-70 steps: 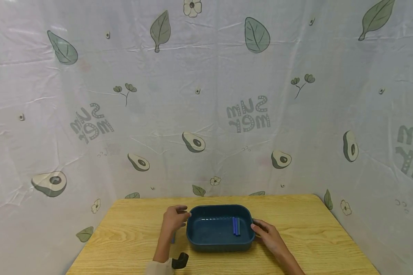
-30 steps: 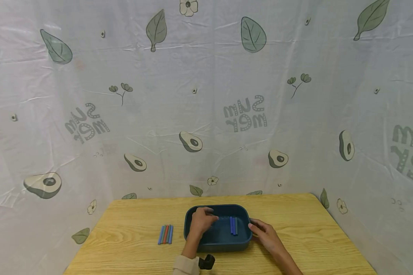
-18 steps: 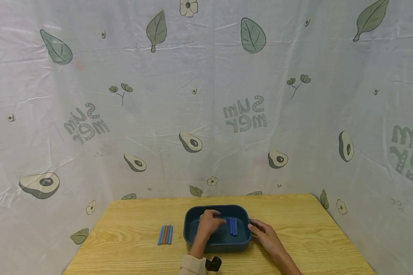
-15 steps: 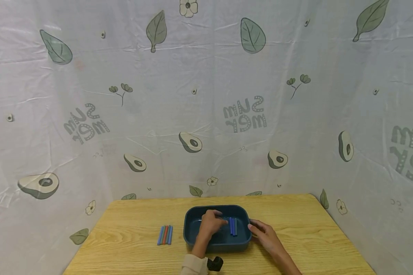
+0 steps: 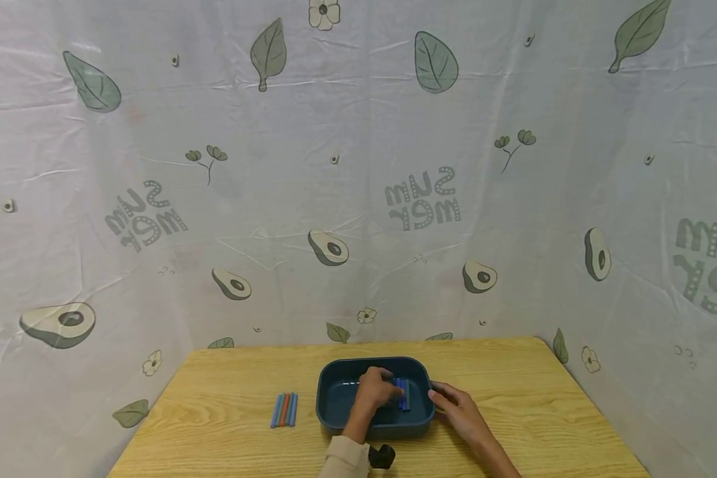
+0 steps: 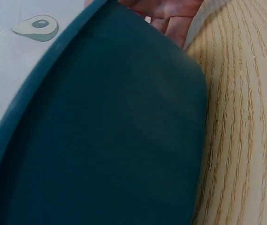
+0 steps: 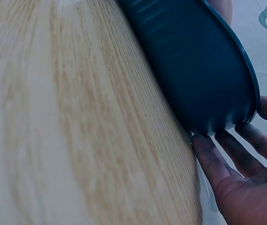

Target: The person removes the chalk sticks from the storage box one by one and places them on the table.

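Observation:
A dark blue rectangular bin (image 5: 370, 431) stands on the table. My left hand (image 5: 375, 388) reaches over its front wall, fingertips overlapping the blue sticks (image 5: 407, 395) that lie side by side at its right end. I cannot tell whether the fingers pinch one. My right hand (image 5: 463, 415) grips the bin's right end. In the right wrist view, my right hand (image 7: 250, 173) has its thumb at the rim and fingertips against the outer wall. The left wrist view is mostly bin wall (image 6: 114, 122), which hides most of my left hand.
Several coloured sticks (image 5: 284, 409), blue, green and red, lie in a neat row on the wooden table (image 5: 227, 392), left of the bin. A pale curtain (image 5: 275, 199) printed with leaves and avocados hangs behind and beside the table.
My left hand has moved from above the table, left of the bin, into it and rightward to the blue sticks. The table row came into full sight. My right hand stays at the bin's end.

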A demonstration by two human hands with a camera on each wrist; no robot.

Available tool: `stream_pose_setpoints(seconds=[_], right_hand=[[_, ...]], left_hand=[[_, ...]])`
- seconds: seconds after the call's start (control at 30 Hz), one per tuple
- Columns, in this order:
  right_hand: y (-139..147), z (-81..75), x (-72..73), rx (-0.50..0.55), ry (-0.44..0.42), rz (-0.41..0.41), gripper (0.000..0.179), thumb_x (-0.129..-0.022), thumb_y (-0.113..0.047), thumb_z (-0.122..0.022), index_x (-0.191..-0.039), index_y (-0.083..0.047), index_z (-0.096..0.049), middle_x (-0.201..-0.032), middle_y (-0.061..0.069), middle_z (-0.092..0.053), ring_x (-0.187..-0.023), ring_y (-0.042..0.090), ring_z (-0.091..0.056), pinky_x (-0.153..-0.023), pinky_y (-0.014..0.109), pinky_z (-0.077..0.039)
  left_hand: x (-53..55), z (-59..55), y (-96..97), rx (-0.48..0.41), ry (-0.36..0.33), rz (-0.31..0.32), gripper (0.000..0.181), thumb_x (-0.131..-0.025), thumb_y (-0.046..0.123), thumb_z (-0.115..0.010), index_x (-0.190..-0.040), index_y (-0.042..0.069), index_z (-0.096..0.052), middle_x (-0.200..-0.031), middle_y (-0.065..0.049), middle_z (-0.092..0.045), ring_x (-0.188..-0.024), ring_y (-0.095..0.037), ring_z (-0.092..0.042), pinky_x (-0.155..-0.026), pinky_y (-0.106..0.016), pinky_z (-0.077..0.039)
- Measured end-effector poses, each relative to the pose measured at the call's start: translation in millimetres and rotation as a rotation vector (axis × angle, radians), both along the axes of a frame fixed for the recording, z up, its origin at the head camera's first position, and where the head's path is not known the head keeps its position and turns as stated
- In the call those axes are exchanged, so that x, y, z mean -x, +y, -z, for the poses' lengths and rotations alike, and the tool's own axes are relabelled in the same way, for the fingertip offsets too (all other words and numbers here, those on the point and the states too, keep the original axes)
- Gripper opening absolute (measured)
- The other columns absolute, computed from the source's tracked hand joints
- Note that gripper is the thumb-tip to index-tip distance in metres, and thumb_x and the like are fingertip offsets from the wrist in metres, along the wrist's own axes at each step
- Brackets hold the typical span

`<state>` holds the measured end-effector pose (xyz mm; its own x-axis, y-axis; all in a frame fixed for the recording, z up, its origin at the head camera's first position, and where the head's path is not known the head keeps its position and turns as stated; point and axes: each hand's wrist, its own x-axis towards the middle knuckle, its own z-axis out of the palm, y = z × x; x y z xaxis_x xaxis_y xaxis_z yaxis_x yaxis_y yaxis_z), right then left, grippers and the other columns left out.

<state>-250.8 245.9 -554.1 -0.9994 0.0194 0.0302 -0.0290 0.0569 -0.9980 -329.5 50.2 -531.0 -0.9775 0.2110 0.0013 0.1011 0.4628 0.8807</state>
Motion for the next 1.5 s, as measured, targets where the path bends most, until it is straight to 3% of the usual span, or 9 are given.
stream_pose_setpoints(seconds=[0.2,0.4,0.7,1.0,1.23,1.5], right_hand=[[-0.6,1.5,-0.3,0.002,-0.018,0.021,0.051,-0.101,-0.023,-0.058,-0.141,0.007,-0.05,-0.142,0.03,-0.05,-0.125,0.038,-0.057,-0.088,0.037,-0.058],[-0.4,1.2,-1.9,-0.006,-0.032,0.032,0.05,-0.102,-0.024,-0.058,-0.142,0.005,-0.05,-0.144,0.029,-0.049,-0.128,0.039,-0.054,-0.089,0.039,-0.058],[-0.9,1.2,-0.9,-0.004,-0.03,0.037,0.051,-0.101,-0.025,-0.059,-0.142,0.005,-0.05,-0.143,0.029,-0.049,-0.127,0.039,-0.055,-0.089,0.04,-0.058],[-0.6,2.9,0.3,-0.015,-0.021,0.043,0.053,-0.1,-0.027,-0.06,-0.141,0.005,-0.051,-0.142,0.03,-0.05,-0.128,0.04,-0.054,-0.089,0.038,-0.058],[-0.2,1.5,0.7,-0.012,-0.021,0.038,0.053,-0.1,-0.027,-0.06,-0.141,0.006,-0.051,-0.142,0.03,-0.05,-0.125,0.038,-0.058,-0.087,0.037,-0.058],[1.0,1.6,0.2,-0.016,-0.021,0.018,0.056,-0.1,-0.028,-0.06,-0.142,0.007,-0.048,-0.143,0.03,-0.049,-0.123,0.037,-0.059,-0.087,0.036,-0.058]], left_hand=[[1.9,0.4,6.4,0.122,0.063,-0.029,0.045,-0.068,0.012,-0.091,-0.107,-0.002,-0.073,-0.101,-0.018,-0.071,-0.086,-0.027,-0.067,-0.073,-0.042,-0.057],[-0.5,-2.0,12.4,0.188,0.084,-0.075,0.045,-0.063,0.009,-0.093,-0.102,-0.001,-0.074,-0.097,-0.016,-0.071,-0.088,-0.029,-0.068,-0.076,-0.043,-0.058],[3.3,1.4,14.1,0.173,0.055,-0.08,0.043,-0.06,0.004,-0.093,-0.099,0.001,-0.075,-0.092,-0.015,-0.071,-0.079,-0.024,-0.069,-0.071,-0.037,-0.059],[3.5,0.8,14.4,0.225,0.074,-0.102,0.03,-0.066,0.008,-0.085,-0.095,0.006,-0.078,-0.092,-0.01,-0.074,-0.087,-0.032,-0.068,-0.079,-0.047,-0.058],[3.9,-0.6,14.3,0.24,0.078,-0.1,0.03,-0.063,0.008,-0.084,-0.093,0.006,-0.079,-0.091,-0.008,-0.074,-0.088,-0.032,-0.068,-0.084,-0.049,-0.055],[2.7,-2.1,8.8,0.212,0.059,-0.106,0.031,-0.059,0.01,-0.087,-0.089,0.011,-0.08,-0.088,-0.004,-0.074,-0.082,-0.028,-0.067,-0.077,-0.047,-0.056]])
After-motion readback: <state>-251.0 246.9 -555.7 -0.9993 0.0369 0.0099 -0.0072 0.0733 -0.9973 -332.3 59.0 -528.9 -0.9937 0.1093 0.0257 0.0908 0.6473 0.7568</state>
